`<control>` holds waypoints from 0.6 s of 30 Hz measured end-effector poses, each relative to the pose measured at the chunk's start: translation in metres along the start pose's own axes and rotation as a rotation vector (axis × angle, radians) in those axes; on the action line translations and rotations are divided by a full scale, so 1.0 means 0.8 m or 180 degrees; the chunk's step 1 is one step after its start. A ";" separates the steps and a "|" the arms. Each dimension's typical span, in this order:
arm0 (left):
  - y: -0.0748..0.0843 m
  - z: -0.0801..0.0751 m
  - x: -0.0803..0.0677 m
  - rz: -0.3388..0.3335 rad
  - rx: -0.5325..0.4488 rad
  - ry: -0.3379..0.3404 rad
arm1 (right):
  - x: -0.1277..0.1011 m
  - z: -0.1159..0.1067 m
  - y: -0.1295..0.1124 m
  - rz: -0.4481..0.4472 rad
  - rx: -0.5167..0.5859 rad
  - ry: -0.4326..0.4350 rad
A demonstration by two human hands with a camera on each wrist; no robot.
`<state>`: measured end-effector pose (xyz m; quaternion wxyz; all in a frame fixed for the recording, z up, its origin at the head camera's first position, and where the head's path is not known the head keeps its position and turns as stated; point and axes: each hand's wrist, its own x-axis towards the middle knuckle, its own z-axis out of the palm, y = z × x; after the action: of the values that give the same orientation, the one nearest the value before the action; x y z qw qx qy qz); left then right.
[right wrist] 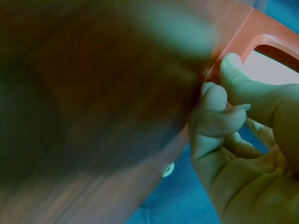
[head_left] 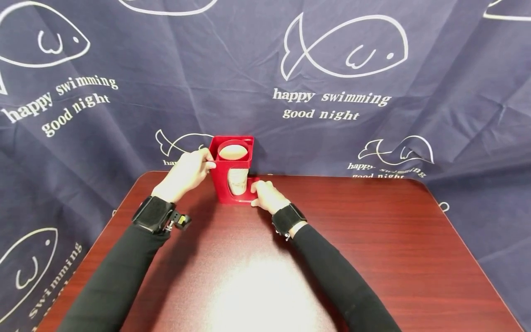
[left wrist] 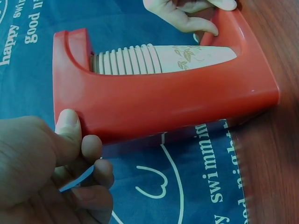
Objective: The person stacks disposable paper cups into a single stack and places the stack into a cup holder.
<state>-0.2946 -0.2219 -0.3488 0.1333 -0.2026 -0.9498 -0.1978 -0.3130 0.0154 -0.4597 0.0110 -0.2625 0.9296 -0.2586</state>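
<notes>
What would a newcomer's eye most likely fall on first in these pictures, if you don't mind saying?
Most likely the red cup holder, standing at the far edge of the dark wooden table with a stack of paper cups inside it. The left hand grips its top while the right hand pinches its base. Behind hangs a navy cloth printed with white fish and "happy swimming good night".
</notes>
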 end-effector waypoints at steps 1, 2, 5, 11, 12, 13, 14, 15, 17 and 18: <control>0.000 0.000 0.001 -0.0018 0.0000 -0.0007 | 0.001 0.000 0.000 0.0024 -0.0021 -0.0022; -0.001 0.001 0.003 -0.0037 0.0003 -0.0013 | 0.003 0.000 0.001 0.0046 -0.0037 -0.0034; -0.002 0.002 0.007 -0.0080 0.0018 -0.0013 | 0.007 0.000 0.001 0.0097 -0.0089 -0.0092; -0.006 0.005 0.013 -0.0146 0.0020 -0.0050 | 0.010 -0.002 0.002 0.0135 -0.0083 -0.0085; -0.005 0.005 0.014 -0.0147 0.0020 -0.0053 | 0.011 -0.003 0.003 0.0144 -0.0076 -0.0083; -0.005 0.005 0.014 -0.0146 0.0015 -0.0051 | 0.011 -0.003 0.003 0.0136 -0.0069 -0.0085; -0.005 0.006 0.014 -0.0141 0.0016 -0.0038 | 0.012 -0.003 0.003 0.0147 -0.0055 -0.0095; -0.005 0.006 0.014 -0.0126 0.0019 -0.0014 | 0.013 -0.004 0.003 0.0158 -0.0062 -0.0096; -0.005 0.008 0.014 -0.0089 0.0021 0.0051 | 0.015 -0.004 0.003 0.0181 -0.0057 -0.0114; -0.005 0.009 0.014 -0.0074 0.0024 0.0089 | 0.016 -0.005 0.003 0.0196 -0.0069 -0.0126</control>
<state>-0.3074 -0.2184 -0.3524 0.1450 -0.1883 -0.9508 -0.1986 -0.3259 0.0127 -0.4562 0.0345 -0.2389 0.9396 -0.2427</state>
